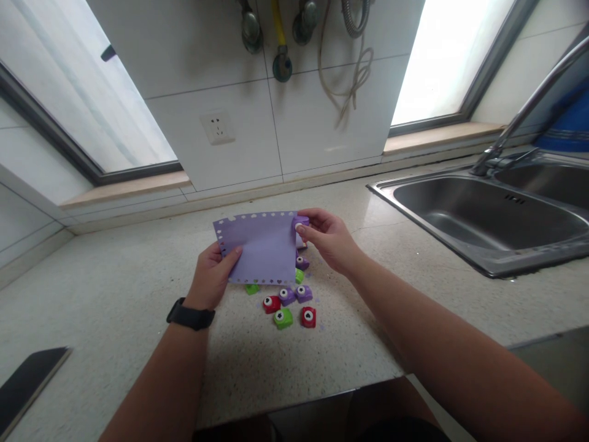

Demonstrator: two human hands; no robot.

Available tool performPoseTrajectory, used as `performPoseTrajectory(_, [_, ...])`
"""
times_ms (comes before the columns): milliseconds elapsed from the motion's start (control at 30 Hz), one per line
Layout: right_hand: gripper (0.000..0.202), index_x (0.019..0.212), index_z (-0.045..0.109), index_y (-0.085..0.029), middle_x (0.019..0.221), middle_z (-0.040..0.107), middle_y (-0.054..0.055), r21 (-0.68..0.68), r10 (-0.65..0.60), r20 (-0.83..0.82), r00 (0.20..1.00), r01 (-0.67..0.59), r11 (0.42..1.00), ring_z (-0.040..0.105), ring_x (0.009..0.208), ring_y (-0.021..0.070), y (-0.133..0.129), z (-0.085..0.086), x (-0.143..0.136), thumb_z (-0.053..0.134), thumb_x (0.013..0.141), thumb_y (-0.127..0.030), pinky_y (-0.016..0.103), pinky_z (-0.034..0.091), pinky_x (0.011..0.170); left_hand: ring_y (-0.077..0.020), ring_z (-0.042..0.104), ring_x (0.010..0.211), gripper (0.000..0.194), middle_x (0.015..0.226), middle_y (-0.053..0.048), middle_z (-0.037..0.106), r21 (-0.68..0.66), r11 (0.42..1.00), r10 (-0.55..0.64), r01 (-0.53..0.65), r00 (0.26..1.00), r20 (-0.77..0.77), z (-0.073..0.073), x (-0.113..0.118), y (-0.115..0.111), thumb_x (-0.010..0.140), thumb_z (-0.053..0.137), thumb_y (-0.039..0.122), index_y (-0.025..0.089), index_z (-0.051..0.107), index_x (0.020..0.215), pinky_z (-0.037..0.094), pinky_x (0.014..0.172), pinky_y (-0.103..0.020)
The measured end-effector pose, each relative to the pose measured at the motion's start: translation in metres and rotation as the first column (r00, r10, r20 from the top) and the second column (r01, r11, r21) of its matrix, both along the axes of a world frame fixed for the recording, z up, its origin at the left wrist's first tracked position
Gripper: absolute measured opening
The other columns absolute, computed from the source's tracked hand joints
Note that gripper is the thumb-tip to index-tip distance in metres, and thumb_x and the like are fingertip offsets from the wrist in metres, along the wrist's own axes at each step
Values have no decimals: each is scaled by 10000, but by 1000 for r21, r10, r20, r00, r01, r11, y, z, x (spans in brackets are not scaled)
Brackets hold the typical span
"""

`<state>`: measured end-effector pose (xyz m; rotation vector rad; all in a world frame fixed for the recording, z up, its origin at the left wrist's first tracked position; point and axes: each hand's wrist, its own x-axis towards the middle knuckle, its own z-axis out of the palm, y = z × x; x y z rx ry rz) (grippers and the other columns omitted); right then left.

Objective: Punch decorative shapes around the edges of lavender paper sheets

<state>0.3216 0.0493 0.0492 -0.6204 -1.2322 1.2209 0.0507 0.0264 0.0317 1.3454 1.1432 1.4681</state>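
A sheet of purple paper [262,248] is held up over the counter, with small shapes cut along its top, left and bottom edges. My left hand [212,270] grips its left side, thumb on the front. At the top right corner, my right hand [329,236] pinches a purple craft punch [301,221] set over the paper's edge. Below lie several more punches, among them a red one [308,317], a green one [283,317] and a purple one [304,293]. The paper partly hides a green punch [251,288] and things behind it.
A steel sink [488,209] with a faucet [494,156] is set into the speckled counter [151,245] at right. A dark flat object [30,380] lies at the left front. On the wall are a socket [218,127] and pipe valves [282,64].
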Motion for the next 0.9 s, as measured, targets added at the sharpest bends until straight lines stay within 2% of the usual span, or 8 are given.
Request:
performPoseTrajectory(233, [374,1057,758,-235,942,731,20,1,14,-11,1000,-14,1000,629,807,134,2,0,0,924,746,-361,315,549,775,-240,733,855,466,1034,-99,814,31,999,20,-18,997,-70,3,-2,-1,761,886,481,165,795,1092,585,797,-343])
performPoseTrajectory(400, [364,1074,760,-236,905,719,15,-8,11,18,1000,-11,1000,611,778,137,3,-3,1,899,774,-389,309,520,720,-259,730,856,482,1000,-102,809,32,999,30,-27,994,-109,6,0,-2,741,887,506,158,798,1061,583,789,-360])
performPoseTrajectory(567, [366,1038,756,-224,878,714,15,-51,-5,66,998,8,999,602,758,144,4,-2,3,905,748,-390,318,502,690,-246,721,824,454,1010,-94,808,42,999,36,-31,991,-130,6,-1,-3,752,880,499,165,799,1049,573,759,-339])
performPoseTrajectory(767, [331,1056,774,-225,850,714,6,-19,-42,57,998,43,999,582,725,131,4,-1,3,880,785,-384,320,474,692,-207,685,709,409,911,-76,799,6,1000,-22,24,987,-158,5,-2,-3,760,883,480,172,796,1016,549,660,-298])
performPoseTrajectory(900, [339,1064,769,-231,871,726,9,-37,-50,40,998,51,998,591,735,134,4,-2,2,881,786,-389,319,481,695,-202,686,706,419,915,-76,800,0,999,-46,47,990,-131,6,1,-4,765,878,484,173,793,1031,556,649,-293])
